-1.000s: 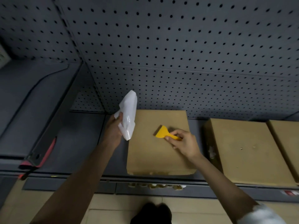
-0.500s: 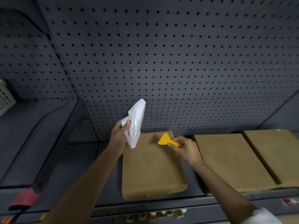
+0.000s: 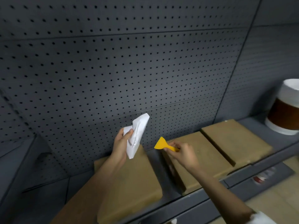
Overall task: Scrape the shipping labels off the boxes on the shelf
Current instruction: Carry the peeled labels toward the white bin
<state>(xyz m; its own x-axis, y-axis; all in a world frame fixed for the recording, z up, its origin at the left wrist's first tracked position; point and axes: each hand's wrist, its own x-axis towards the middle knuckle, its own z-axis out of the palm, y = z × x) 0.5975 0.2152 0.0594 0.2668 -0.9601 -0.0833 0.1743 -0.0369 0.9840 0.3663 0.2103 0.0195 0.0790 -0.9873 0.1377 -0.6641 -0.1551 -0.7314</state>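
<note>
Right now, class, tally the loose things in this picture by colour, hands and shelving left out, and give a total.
Brown flat cardboard boxes: 3
White crumpled paper label: 1
Yellow plastic scraper: 1
White-and-brown round tub: 1
Total: 6

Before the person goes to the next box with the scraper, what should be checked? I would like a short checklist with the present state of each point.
1. Scraper held firmly: ok, the right hand pinches its handle, blade pointing left and up.
2. Left hand free to steady a box: not ok, it grips a crumpled peeled label.
3. Left box top free of label: ok on the part that shows; the forearm covers some.
4. Middle box has a label to scrape: cannot tell, its top looks plain brown but the hand hides part.
5. Right box has a label: none visible on top.
6. Blade touching a box: not ok, it is in the air.
</note>
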